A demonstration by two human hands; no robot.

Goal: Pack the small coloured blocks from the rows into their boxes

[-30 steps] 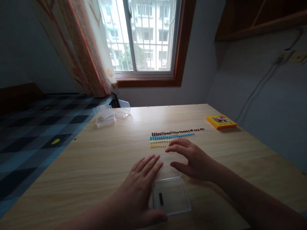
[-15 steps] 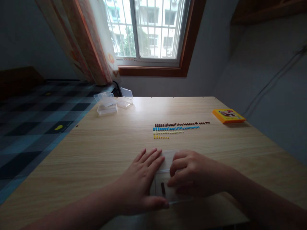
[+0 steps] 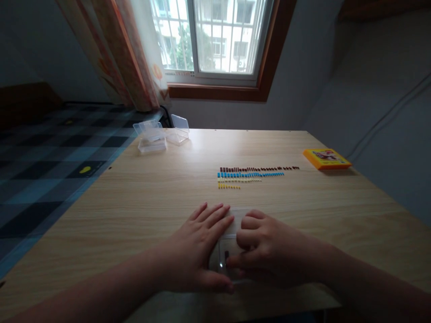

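A small clear plastic box (image 3: 225, 246) lies near the front edge of the wooden table (image 3: 144, 197), with a small dark piece (image 3: 226, 255) inside it. My left hand (image 3: 197, 246) rests flat beside the box's left side, fingers stretched out and thumb along its front. My right hand (image 3: 269, 249) covers the box's right half with fingers curled inward, thumb and fingertips meeting at the dark piece. Farther back lie rows of tiny pieces (image 3: 252, 174): a dark row, a blue row and shorter yellow rows.
Several empty clear plastic boxes (image 3: 160, 134) stand at the table's back left corner. A flat orange box (image 3: 326, 159) lies at the right edge. A bed with a checked blanket (image 3: 47, 166) is on the left, and a window with a curtain behind.
My right hand has come back from the rows of pieces and curled down over the clear box, fingertips now at the dark piece. My view has tilted downward.
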